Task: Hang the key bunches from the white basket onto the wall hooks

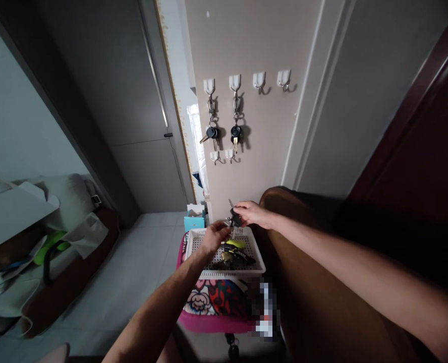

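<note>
My right hand (pixel 251 213) is closed on a bunch of keys (pixel 233 219) with a black head, held just above a white perforated basket (pixel 255 250). My left hand (pixel 214 237) reaches over the basket and pinches the same bunch from below. Inside the basket lie more keys (pixel 234 258) and a yellow-green tag (pixel 235 243). On the beige wall above, a row of white hooks carries two hanging key bunches, one at left (pixel 210 132) and one beside it (pixel 235 133). Two hooks to their right (pixel 259 81) are bare.
The basket rests on a pink stool with a colourful patterned seat (pixel 212 298). A brown rounded furniture edge (pixel 307 282) runs under my right arm. A teal box (pixel 193 220) stands on the tiled floor by the wall. A cluttered sofa (pixel 57 242) fills the left side.
</note>
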